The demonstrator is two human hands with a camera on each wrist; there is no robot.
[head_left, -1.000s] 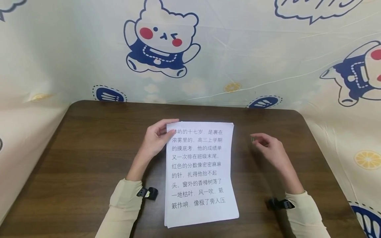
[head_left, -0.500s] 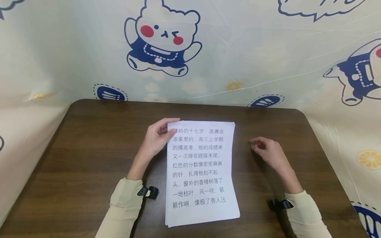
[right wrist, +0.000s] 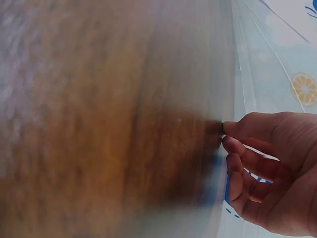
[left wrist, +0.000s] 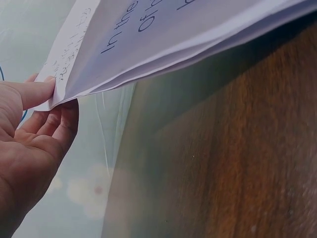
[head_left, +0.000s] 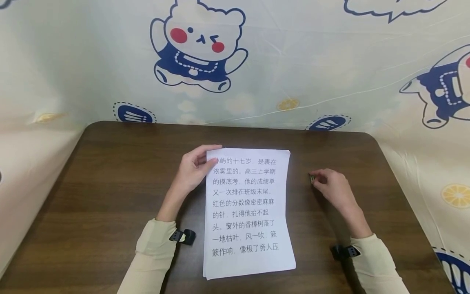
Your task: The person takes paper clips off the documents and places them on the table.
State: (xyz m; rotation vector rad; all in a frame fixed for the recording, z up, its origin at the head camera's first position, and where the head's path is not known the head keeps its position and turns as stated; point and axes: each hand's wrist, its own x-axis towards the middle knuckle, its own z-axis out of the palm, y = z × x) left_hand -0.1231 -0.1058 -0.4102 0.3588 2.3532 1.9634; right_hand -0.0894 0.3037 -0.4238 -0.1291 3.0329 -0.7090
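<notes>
A stack of white printed sheets [head_left: 246,212] lies on the brown table, its edges slightly out of line. At its upper left corner my left hand [head_left: 192,169] pinches the paper, thumb on top and fingers beneath, as the left wrist view shows; there the sheets [left wrist: 198,44] bow with thin gaps between them. Right of the stack, my right hand [head_left: 335,188] pinches a small thin greenish paper clip [head_left: 312,179] between thumb and index finger, close to the tabletop. In the right wrist view the fingertips hide most of it.
The dark wood table [head_left: 121,179] has rounded far corners. Behind it hangs a pale cloth [head_left: 293,53] with printed bears and orange slices. Each wrist wears a black band with a small camera [head_left: 189,237].
My right hand has come slightly down and toward me with the paper clip, then stayed almost still. The left hand keeps its hold on the sheets. The head view has shifted a little.
</notes>
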